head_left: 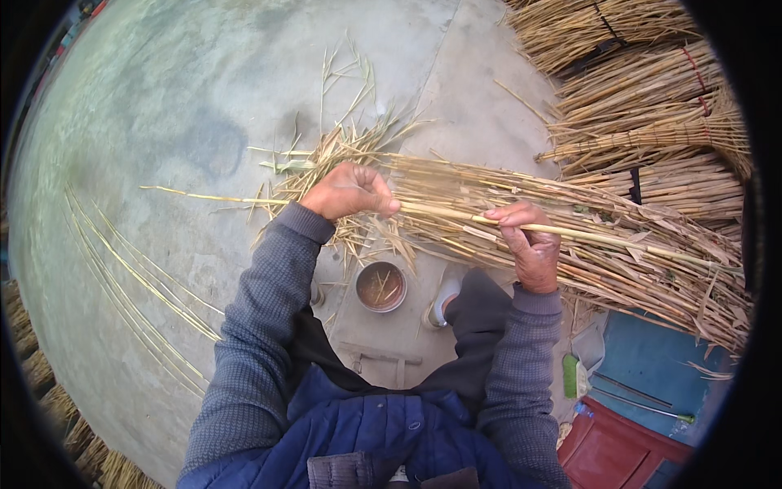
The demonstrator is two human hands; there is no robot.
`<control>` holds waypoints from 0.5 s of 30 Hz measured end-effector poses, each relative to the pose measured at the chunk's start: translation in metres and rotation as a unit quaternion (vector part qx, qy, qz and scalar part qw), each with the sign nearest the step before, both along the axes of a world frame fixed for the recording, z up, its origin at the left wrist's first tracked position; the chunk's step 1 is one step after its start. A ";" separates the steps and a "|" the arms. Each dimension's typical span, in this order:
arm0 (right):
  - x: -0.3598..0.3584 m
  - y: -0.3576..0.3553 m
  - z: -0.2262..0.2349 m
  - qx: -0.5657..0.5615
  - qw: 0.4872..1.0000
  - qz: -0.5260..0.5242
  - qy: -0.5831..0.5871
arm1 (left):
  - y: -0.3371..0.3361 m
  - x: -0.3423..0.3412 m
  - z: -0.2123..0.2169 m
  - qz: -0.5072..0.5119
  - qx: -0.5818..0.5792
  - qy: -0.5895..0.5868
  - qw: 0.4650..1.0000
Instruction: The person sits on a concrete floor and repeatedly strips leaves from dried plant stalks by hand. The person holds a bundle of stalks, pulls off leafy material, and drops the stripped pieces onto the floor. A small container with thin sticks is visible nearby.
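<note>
A long, pale yellow reed stalk (444,212) stretches between my two hands, its thin end running out to the left. My left hand (349,191) has its fingers closed around the stalk, thumb pointing right. Farther right, my right hand (531,244) pinches the same stalk between thumb and fingers. Behind and beneath it lies a big loose heap of dry reed stalks (643,244), reaching to the right edge. Stripped leaves and husks (342,155) are piled on the floor just beyond my left hand.
A round metal bowl (381,287) with brownish contents stands between my feet. Tied reed bundles (635,90) are stacked at the far right. Several thin stalks (147,285) lie on the concrete floor (163,106) at left. A blue panel (652,359) and a red one (619,444) sit at lower right.
</note>
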State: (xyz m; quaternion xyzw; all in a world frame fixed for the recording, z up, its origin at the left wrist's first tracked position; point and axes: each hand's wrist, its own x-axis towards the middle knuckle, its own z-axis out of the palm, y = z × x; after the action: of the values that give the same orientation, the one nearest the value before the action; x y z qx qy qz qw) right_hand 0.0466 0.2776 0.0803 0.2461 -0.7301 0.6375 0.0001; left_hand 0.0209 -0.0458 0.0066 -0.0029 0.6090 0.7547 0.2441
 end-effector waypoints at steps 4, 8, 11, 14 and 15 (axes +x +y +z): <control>0.005 0.007 -0.002 -0.028 0.999 0.023 -0.005 | -0.018 -0.010 -0.003 0.177 0.067 -0.042 0.981; 0.002 0.008 -0.005 -0.025 0.995 -0.075 -0.053 | -0.038 -0.019 -0.011 0.264 -0.058 0.094 0.958; 0.000 0.006 -0.008 -0.059 0.991 -0.073 -0.100 | -0.056 -0.024 -0.014 0.364 -0.100 0.152 0.913; -0.001 0.006 -0.009 -0.071 0.984 -0.100 -0.129 | -0.071 -0.024 -0.014 0.402 -0.252 0.218 0.853; -0.001 0.006 -0.009 -0.076 0.982 -0.107 -0.138 | -0.073 -0.024 -0.015 0.383 -0.377 0.253 0.805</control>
State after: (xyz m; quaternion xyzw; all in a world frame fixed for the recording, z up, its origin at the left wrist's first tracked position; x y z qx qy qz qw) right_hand 0.0456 0.2831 0.0710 0.0751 -0.6949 0.7151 -0.0140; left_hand -0.0027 -0.1187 -0.0080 -0.1362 0.8351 0.4721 -0.2475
